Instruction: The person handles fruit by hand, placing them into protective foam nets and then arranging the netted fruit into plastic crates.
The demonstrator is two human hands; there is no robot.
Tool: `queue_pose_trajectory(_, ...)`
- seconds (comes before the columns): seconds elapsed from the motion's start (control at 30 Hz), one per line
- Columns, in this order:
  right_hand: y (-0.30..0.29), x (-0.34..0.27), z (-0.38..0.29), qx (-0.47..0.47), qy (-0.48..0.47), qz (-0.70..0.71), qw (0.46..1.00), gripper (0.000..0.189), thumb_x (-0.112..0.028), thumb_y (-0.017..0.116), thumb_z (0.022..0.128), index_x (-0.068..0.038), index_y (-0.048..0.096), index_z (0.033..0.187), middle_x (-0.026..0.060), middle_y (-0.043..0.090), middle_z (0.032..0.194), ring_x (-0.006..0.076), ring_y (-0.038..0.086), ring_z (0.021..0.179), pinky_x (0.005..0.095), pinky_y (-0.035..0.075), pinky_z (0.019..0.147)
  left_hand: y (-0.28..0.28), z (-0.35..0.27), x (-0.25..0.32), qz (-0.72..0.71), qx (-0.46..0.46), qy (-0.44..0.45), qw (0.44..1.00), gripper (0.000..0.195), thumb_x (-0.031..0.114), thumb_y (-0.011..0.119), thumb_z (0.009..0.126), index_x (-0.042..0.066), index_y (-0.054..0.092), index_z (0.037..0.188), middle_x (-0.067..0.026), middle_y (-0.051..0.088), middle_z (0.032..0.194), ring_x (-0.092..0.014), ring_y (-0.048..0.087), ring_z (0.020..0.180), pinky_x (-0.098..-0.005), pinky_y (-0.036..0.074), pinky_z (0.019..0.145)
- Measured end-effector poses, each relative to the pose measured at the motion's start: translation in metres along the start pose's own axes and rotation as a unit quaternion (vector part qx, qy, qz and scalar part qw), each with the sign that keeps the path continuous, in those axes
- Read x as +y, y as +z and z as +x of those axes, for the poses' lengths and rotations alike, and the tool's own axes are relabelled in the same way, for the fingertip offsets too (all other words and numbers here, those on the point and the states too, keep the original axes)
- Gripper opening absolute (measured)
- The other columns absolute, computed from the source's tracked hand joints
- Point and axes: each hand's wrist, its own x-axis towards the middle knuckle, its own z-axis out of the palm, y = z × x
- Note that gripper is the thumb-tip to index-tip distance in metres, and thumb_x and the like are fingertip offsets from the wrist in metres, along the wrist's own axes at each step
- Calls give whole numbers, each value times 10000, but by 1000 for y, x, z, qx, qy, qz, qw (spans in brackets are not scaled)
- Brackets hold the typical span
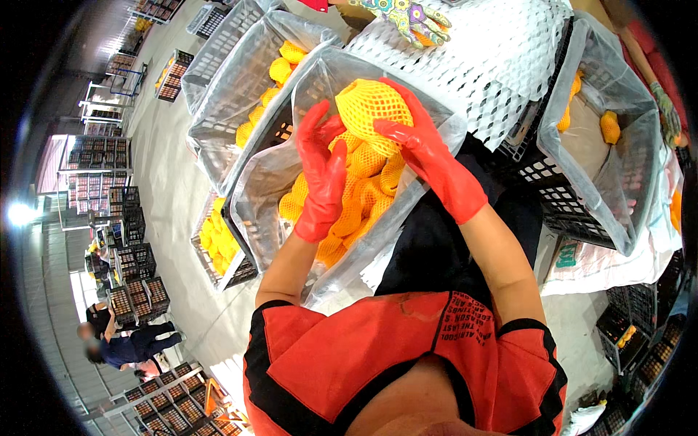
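My right hand, in a red rubber glove, grips a round fruit in a yellow foam net sleeve. The thumb lies across the netting and the fingers go behind it. Beside the fruit, my left hand, gloved the same way, has its fingers apart and holds nothing. Whether its fingertips touch the netting, I cannot tell. Both hands are over a crate lined with clear plastic film. Inside it lie many yellow foam-netted pieces, partly hidden by my left hand.
Ahead, another person's flowered glove rests on white slitted padding. Lined crates stand left and right. A low crate of yellow netted pieces sits on the floor. Another gloved hand is at far right. Stacked crates and people are farther left.
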Motion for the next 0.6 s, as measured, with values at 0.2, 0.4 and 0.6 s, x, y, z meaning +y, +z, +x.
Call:
queue_pose_trajectory(0.2, -8, -3, -4, -80, -30, -109, 990, 785, -125, 779, 799, -66, 385, 1476, 88, 523, 1370, 200, 505, 1277, 341, 416, 1077, 21, 13, 37, -25, -108, -125, 986, 695, 139, 719, 894, 59, 352, 1479, -124, 466, 1432, -208, 510, 1252, -373, 426, 1051)
queue_pose_trajectory(0.4, 14, -9, -7, -74, 47, -116, 989, 751, -139, 839, 758, -40, 450, 1393, 100, 560, 1310, 204, 553, 1202, 338, 466, 1021, 14, 1, 11, -105, -14, -138, 985, 329, 112, 614, 968, 12, 547, 1274, -97, 624, 1224, -187, 609, 1089, -310, 486, 950)
queue_pose_trajectory(0.6, -2, 5, 2, 28, 53, -214, 975, 639, -156, 811, 805, -20, 507, 1350, 88, 582, 1292, 189, 578, 1161, 322, 479, 995, 14, 17, 31, -147, -21, -179, 973, 458, 133, 625, 968, -2, 468, 1377, -91, 573, 1277, -170, 551, 1166, -305, 445, 1006)
